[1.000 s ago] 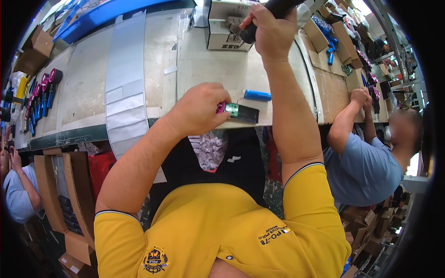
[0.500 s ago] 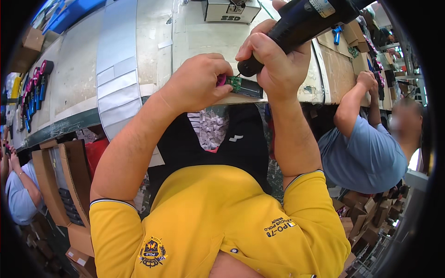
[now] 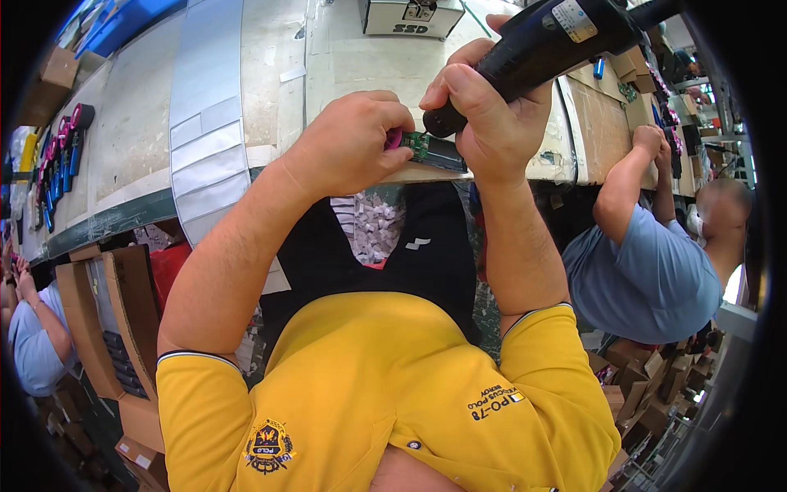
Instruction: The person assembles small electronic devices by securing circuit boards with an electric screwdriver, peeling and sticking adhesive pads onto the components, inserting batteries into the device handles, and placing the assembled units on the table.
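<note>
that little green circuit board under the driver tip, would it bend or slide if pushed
Probably stiff: the green circuit board looks flat and thin. Likely light and apt to slide, since the left hand pinches it while the right hand presses the black electric screwdriver onto it.

- Bright, even daylight; the pale tabletop (image 3: 361,74) at upper centre is nearly washed out.
- Strong fisheye bending, with black corners.
- Centre sharp; right edge soft, glare at lower right.
</note>
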Tool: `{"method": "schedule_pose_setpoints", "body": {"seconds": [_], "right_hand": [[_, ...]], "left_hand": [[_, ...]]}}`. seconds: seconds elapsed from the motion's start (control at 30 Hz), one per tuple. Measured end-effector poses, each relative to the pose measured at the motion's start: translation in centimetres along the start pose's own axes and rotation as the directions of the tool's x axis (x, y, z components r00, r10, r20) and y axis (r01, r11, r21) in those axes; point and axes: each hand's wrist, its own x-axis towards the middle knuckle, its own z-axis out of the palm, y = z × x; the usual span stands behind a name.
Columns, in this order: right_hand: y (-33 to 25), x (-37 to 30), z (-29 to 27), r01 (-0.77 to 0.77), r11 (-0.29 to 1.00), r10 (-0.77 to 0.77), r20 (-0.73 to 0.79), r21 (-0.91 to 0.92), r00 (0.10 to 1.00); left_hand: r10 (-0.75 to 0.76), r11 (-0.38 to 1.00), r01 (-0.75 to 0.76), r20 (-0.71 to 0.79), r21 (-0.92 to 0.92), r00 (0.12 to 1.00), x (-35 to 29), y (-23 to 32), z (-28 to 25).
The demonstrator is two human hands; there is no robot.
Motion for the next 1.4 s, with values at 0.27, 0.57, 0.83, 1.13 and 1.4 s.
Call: {"method": "schedule_pose_setpoints", "body": {"seconds": [0.27,0.57,0.83,1.13,1.4], "right_hand": [[0.4,0.0,-0.2,0.012,1.000,-0.012,-0.009,0.018,1.000],[0.1,-1.0,-0.3,0.000,0.995,0.001,0.020,-0.095,1.000],[-1.6,-0.1,0.5,0.020,0.984,-0.016,0.025,-0.178,1.000],[-3.3,5.9,1.4,0.100,0.986,-0.121,-0.164,-0.131,0.979],[-0.5,14.4,-0.8,-0.267,0.885,0.203,-0.200,-0.382,0.959]], "left_hand": [[0.015,1.000,-0.015,-0.008,0.003,1.000,0.0,-0.1,0.0],[0.003,1.000,-0.003,0.004,0.024,1.000,0.0,0.1,-0.1],[0.001,0.999,-0.002,0.023,0.032,1.000,0.1,0.1,-0.2],[-0.019,0.997,0.018,0.013,0.073,1.000,0.8,-0.2,-0.7],[-0.037,0.999,0.042,-0.164,0.030,0.986,1.6,-1.7,-1.1]]}}
